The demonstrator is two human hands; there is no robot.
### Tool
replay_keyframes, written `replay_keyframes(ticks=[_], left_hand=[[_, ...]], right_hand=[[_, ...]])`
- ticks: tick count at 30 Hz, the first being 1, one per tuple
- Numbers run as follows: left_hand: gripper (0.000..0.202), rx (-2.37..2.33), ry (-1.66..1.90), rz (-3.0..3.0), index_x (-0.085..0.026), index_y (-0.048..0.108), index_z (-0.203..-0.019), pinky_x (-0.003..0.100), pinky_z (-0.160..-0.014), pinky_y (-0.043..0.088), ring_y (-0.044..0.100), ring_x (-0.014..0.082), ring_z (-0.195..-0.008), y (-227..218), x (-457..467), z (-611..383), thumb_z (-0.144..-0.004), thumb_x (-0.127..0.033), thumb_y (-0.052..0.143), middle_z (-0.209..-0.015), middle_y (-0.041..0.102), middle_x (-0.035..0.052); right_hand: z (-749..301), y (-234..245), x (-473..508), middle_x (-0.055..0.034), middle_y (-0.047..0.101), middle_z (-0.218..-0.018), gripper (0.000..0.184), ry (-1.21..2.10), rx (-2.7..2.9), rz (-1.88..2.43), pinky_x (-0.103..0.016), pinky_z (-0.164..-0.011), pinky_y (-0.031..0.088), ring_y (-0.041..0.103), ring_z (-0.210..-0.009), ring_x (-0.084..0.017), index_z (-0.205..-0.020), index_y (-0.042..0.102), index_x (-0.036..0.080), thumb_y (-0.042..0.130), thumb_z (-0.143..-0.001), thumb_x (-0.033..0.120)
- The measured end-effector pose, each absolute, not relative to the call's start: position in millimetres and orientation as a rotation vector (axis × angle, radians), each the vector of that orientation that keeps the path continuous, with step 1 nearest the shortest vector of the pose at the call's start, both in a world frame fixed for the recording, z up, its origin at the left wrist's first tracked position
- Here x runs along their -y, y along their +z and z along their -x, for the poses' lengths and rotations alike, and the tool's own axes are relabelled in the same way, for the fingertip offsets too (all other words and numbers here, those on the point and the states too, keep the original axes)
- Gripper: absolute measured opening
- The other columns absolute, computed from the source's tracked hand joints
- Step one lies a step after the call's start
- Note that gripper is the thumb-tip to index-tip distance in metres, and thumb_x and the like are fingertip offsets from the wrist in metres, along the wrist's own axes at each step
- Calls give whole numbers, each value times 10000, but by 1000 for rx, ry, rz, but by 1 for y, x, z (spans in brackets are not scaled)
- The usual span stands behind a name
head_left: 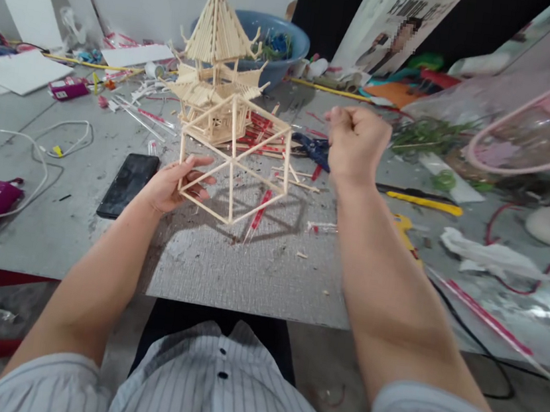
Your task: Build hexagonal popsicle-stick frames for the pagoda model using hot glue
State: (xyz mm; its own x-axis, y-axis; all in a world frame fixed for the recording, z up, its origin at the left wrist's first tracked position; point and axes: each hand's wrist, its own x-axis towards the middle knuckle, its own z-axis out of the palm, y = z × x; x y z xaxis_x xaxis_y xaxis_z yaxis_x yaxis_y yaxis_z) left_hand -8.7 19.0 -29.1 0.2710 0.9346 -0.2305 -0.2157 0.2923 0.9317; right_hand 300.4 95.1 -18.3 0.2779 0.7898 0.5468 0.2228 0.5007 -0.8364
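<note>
Striped shirt (232,394): closest in the head view, buttons showing, below the near edge of the table (245,282).
Left hand (172,183): yours, fingers gripping the hexagonal stick frame (234,160) at its left side.
Stick frame: held tilted above the table, in front of the stick pagoda (213,31).
Right hand (357,142): yours, raised and clenched, well apart from the frame; whether anything's inside, can't tell.
Phone (130,185): lying near your left wrist.
Blue basin (297,45): behind the pagoda.
</note>
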Motion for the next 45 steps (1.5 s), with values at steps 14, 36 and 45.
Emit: replay_keyframes(ticks=[14, 36, 45], left_hand=[[334, -1030, 884, -775, -132, 650, -1166, 263, -545, 549, 682, 154, -539, -31, -15, 0, -969, -336, 473, -784, 750, 88], [295, -1001, 831, -681, -118, 708, -1061, 259, -481, 544, 702, 185, -550, -42, -12, 2, -915, -319, 550, -820, 758, 128], [313, -1031, 833, -640, -125, 694, -1053, 260, -521, 544, 692, 168, -530, -38, -5, -6, -975, -296, 445, -791, 753, 113]], right_hand=[[-347, 37, -58, 36, 316, -595, 273, 412, 920, 876, -310, -495, 378, 354, -490, -140, -801, 472, 285, 558, -910, 520], [-276, 10, -60, 43, 485, -647, 363, 826, 1014, 822, -276, -443, 318, 395, -455, -94, -742, 510, 263, 663, -808, 585], [-265, 29, -28, 24, 555, -629, 192, 705, 1126, 900, -302, -460, 350, 434, -478, -131, -738, 597, 291, 722, -812, 416]])
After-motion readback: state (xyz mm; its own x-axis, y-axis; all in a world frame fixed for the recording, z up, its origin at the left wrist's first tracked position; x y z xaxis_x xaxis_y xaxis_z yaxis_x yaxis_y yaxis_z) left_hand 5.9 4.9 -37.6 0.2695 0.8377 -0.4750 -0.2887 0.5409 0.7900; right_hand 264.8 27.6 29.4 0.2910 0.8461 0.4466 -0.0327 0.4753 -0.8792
